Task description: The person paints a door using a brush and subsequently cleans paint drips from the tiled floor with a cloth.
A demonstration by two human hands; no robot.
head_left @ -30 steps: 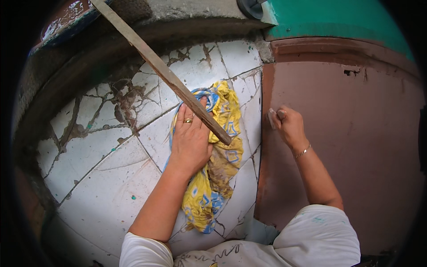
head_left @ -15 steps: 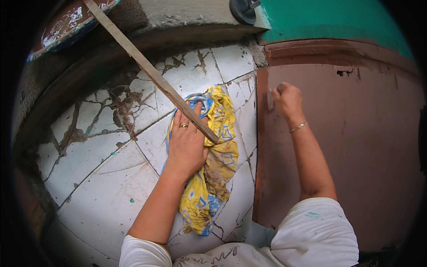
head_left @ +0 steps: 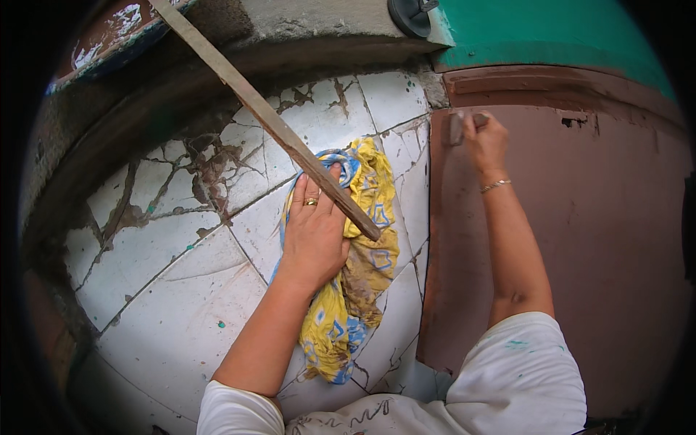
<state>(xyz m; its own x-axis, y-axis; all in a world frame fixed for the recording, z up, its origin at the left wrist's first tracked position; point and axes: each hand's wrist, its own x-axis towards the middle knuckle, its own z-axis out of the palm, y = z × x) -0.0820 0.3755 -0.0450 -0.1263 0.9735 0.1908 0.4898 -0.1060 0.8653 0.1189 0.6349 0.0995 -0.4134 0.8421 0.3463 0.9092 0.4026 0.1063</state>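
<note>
My left hand (head_left: 314,243) presses flat on a crumpled yellow and blue cloth (head_left: 373,264) with brown stains, its fingers stretched out. Across its fingertips, in front of them from this view, runs a wooden stick (head_left: 272,119). In my right hand (head_left: 488,143) is a small flat-ended hand tool (head_left: 455,128) with a greyish head; motion blur hides whether it is a brush or a scraper. The head is at the upper left part of a brown panel (head_left: 565,225), close to its left edge.
Cracked white tiles (head_left: 188,290) lie under the cloth, with broken patches towards the far left. A container with brown and white inside (head_left: 109,36) stands at the top left. A black round object (head_left: 411,18) sits on the concrete ledge (head_left: 312,25) beside a green surface (head_left: 551,32).
My right hand has moved the tool up along the panel's left side, towards its top edge. My left hand stays on the cloth. The whole view has shifted slightly.
</note>
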